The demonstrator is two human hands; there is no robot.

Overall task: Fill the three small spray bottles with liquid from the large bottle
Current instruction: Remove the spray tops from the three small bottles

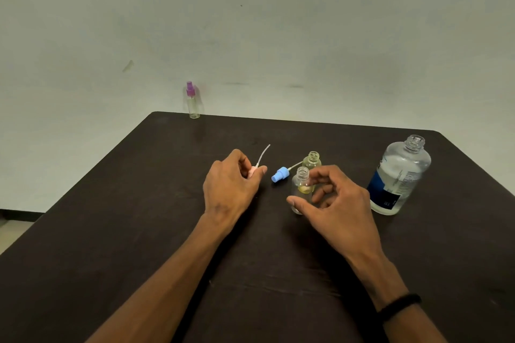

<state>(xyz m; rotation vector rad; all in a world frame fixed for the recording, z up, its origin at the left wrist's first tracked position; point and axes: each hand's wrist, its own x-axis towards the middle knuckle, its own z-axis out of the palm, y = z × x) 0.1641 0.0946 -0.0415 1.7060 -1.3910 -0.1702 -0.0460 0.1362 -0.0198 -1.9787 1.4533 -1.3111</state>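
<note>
Pink sprayer cap (253,172) mostly hidden, pinched by left hand (230,188) fingers | right hand (338,198) fingers spread around uncapped bottle (301,189)

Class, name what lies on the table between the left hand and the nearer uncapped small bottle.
Head view: the blue spray cap, lying on its side on the table.

Dark brown table (111,231) w/ rounded far corners, pale greenish wall (278,22) behind, black wristband (401,305).

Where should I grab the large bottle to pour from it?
Wrap the right hand around the large bottle at its labelled body, coming from its left. It stands upright and uncapped, so the wide cylinder probably gives a steadier hold than the narrow neck.
</note>
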